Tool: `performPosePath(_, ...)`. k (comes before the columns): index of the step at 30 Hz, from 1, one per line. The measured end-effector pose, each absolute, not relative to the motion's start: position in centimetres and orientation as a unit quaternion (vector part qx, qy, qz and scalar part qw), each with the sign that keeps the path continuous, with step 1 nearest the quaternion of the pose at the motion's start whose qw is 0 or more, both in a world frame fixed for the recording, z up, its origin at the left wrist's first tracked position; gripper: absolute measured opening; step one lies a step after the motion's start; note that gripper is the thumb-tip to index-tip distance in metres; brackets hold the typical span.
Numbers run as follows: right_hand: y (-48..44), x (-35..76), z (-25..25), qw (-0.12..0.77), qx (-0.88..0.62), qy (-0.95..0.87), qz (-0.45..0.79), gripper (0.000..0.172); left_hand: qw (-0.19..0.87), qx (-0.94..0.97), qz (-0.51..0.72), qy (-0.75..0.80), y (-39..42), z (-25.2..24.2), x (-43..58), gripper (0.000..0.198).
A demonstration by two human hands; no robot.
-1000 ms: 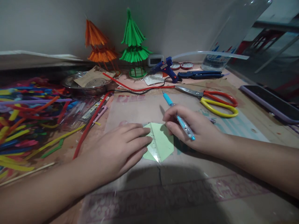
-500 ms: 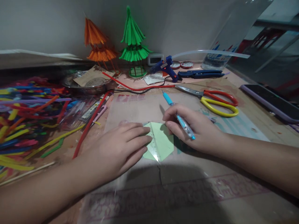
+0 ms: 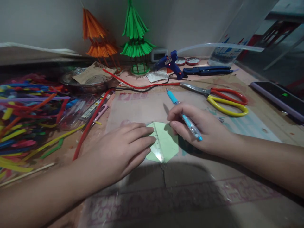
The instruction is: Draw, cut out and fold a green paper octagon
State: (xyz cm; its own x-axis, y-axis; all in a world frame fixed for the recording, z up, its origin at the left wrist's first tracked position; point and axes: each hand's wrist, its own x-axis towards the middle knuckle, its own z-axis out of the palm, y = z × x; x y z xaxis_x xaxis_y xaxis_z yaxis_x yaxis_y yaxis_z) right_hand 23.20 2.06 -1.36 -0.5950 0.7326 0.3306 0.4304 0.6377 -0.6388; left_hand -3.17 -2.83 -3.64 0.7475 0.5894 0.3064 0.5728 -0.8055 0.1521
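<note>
A light green piece of paper (image 3: 167, 142) lies on a clear plastic sheet (image 3: 140, 109) in the middle of the table. A small transparent ruler (image 3: 157, 146) rests across the paper. My left hand (image 3: 118, 150) lies flat with fingers stretched, pressing on the ruler and the paper's left edge. My right hand (image 3: 201, 128) is closed on a blue pen (image 3: 185, 117), whose tip points down at the paper's upper right side.
A heap of coloured straws (image 3: 26, 117) fills the left. Red-and-yellow scissors (image 3: 220, 98), a blue glue gun (image 3: 169, 65), blue pliers (image 3: 209, 71) and a phone (image 3: 277, 98) lie right and behind. Orange (image 3: 96, 38) and green (image 3: 136, 34) straw trees stand by the wall, near a metal dish (image 3: 87, 83).
The hands, paper and pen have kept their places. The view has tipped slightly downward, so everything sits a little higher in the frame.
</note>
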Motion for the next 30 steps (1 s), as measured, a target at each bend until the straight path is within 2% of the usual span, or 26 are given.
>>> performPosePath(30, 2.05, 23.14, -1.07, 0.283, -0.35, -0.853, 0.266, 0.007, 0.022, 0.935, 0.166, 0.311, -2.84, -3.63, -3.19, 0.026)
